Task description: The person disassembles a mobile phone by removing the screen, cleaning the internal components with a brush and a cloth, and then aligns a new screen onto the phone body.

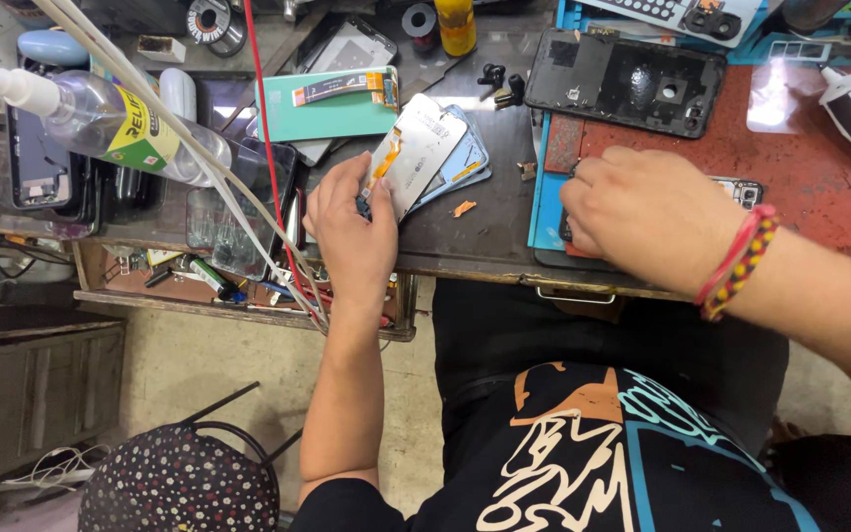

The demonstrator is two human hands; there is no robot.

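Gripping thin, fragile screen panel (414,158) by its lower edge with left hand (352,232); right hand (647,217) clenched over phone (741,189), grasp hidden.

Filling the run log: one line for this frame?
left hand: on white screen panel | right hand: covering phone on red mat | back cover: lies apart

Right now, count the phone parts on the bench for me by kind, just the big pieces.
White screen panel with orange ribbon, at the left hand: 1
Green panel: 1
Black back cover: 1
Phone under the right hand: 1
Total: 4
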